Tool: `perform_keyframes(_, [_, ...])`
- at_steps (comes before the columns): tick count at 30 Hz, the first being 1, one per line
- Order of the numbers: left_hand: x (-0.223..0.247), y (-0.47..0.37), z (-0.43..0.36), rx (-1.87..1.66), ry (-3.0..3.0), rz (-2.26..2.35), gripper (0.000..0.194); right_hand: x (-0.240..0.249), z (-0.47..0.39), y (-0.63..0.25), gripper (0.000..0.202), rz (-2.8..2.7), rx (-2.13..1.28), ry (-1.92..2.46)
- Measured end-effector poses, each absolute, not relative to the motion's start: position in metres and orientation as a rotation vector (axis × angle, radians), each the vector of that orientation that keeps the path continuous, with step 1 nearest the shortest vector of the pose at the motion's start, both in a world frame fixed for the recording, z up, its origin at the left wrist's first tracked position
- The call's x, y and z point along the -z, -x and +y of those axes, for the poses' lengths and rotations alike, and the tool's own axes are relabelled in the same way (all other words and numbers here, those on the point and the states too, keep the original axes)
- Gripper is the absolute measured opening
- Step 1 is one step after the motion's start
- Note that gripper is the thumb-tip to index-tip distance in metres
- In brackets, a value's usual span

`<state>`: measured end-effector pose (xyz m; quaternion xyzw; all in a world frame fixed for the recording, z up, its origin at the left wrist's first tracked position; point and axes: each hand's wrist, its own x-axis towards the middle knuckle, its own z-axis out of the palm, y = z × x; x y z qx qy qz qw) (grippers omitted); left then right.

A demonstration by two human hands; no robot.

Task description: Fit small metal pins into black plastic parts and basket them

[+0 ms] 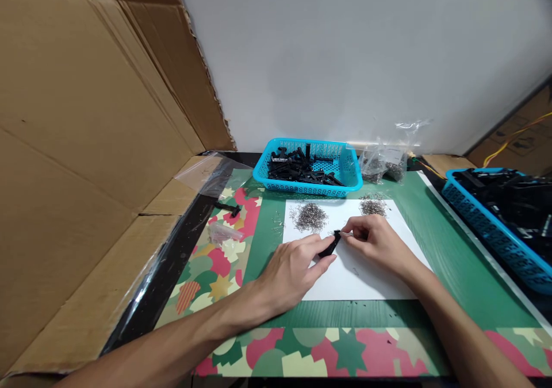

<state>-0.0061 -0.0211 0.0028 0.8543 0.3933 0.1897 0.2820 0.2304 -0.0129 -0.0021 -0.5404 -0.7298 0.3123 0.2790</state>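
Observation:
My left hand (297, 267) is closed on a small black plastic part (330, 246), holding it tilted over a white sheet of paper (366, 281). At the part's upper end, my right hand (374, 239) pinches with thumb and forefinger. Whatever lies between those fingertips is too small to make out. A heap of tiny metal pieces (309, 217) lies on the paper beyond my left hand. Just past my right hand is a second heap of small metal pieces (373, 206).
A blue basket (302, 190) of black parts stands at the back, beside clear bags (383, 166) of metal pieces. Another blue basket (495, 227) is at the right. Cardboard (86, 146) walls the left side. A black part (228, 208) lies on the patterned mat (254, 313).

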Motion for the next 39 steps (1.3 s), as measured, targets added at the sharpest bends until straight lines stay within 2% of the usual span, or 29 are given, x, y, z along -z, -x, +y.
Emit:
perform_keyframes(4, [-0.002,0.006,-0.02,-0.539,-2.251,1.078,0.034,0.0,-0.011,-0.237,0.025,-1.93,-0.891,1.465])
perform_keyframes(7, [0.0,0.006,-0.02,-0.577,-2.246,1.073,0.037,-0.002,-0.009,-0.24,0.04,-1.814,-0.847,1.528])
perform_keyframes(10, [-0.001,0.007,-0.021,-0.597,-2.24,1.05,0.04,-0.002,-0.01,-0.241,0.045,-1.671,-0.785,1.516])
perform_keyframes(14, [-0.004,0.007,-0.024,-0.587,-2.251,1.012,0.037,0.0,-0.011,-0.24,0.057,-1.426,-0.783,1.317])
perform_keyframes(18, [-0.007,0.008,-0.025,-0.534,-2.287,0.968,0.033,0.002,-0.012,-0.238,0.055,-1.335,-0.833,1.076])
perform_keyframes(23, [-0.003,0.007,-0.022,-0.48,-2.371,0.933,0.034,0.006,-0.012,-0.233,0.077,-1.423,-0.907,1.247])
perform_keyframes(28, [0.002,0.007,-0.021,-0.471,-2.467,0.895,0.031,0.012,-0.008,-0.223,0.08,-1.452,-0.916,1.334])
perform_keyframes(39, [0.004,0.007,-0.02,-0.46,-2.517,0.855,0.031,0.016,-0.005,-0.214,0.081,-1.464,-0.707,1.423])
